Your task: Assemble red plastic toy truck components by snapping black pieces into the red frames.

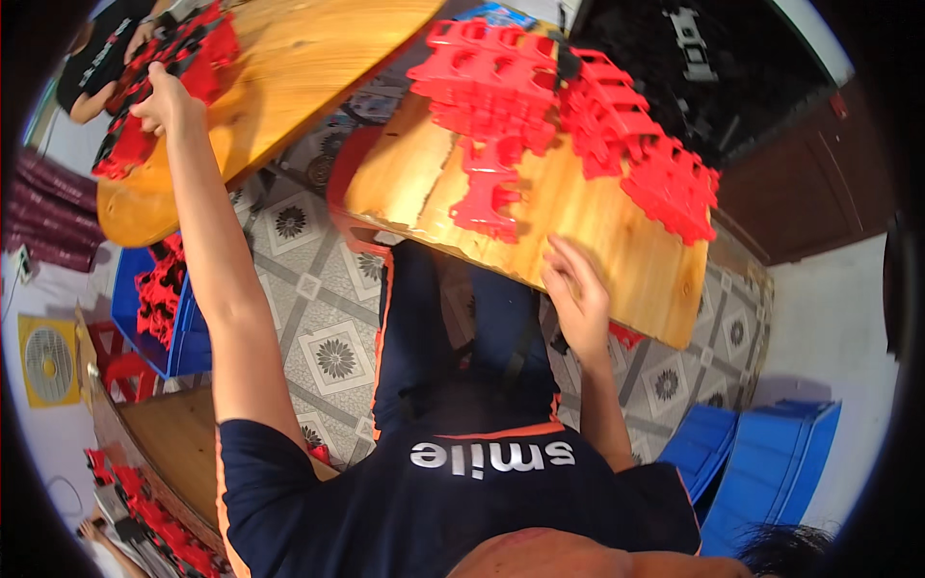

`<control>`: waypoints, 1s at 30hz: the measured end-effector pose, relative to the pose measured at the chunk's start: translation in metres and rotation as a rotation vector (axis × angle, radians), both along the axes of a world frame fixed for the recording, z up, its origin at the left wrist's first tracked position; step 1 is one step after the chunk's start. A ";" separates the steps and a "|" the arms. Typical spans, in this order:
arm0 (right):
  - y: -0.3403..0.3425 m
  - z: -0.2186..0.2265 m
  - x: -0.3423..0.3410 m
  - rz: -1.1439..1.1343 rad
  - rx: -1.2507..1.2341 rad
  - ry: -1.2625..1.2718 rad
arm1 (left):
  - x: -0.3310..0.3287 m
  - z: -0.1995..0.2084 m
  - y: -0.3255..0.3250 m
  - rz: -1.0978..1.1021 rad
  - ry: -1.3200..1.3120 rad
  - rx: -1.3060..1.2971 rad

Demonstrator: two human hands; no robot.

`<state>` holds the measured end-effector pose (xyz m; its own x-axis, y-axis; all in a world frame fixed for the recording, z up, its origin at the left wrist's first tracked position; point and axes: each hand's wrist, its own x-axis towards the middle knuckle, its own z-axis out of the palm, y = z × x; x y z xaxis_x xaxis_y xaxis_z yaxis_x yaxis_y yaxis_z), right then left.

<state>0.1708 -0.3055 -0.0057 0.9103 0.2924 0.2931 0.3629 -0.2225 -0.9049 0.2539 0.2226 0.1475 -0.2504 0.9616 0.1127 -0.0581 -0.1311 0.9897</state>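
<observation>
Parts in red and black [205, 60] lie piled along the left edge of the long wooden table [299, 48], near its rounded corner, a co-worker's arm [92, 104] just beyond. The left hand [169, 106] reaches over this pile, fingers partly curled; whether it grips a part, I cannot tell. Farther right, the smaller wooden table [549, 207] carries stacked red frames [487, 82] at its far edge and more along its right edge. The right hand [578, 294], empty and loosely spread, hovers by the near edge. The step in hand seems to be handling parts at the left pile; the next move calls for steady fingers there, without dragging neighbouring pieces.
</observation>
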 end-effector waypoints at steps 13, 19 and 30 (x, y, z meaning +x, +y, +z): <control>0.034 -0.016 0.023 0.209 -0.422 -0.639 | -0.087 -0.169 -0.319 -1.554 -0.191 -0.316; -0.063 0.060 0.182 -0.514 -0.104 -0.638 | -0.122 -0.171 -0.322 -1.526 -0.409 -0.563; -0.111 0.093 0.226 -0.751 -0.342 -1.084 | -0.150 -0.178 -0.318 -1.423 -0.408 -0.580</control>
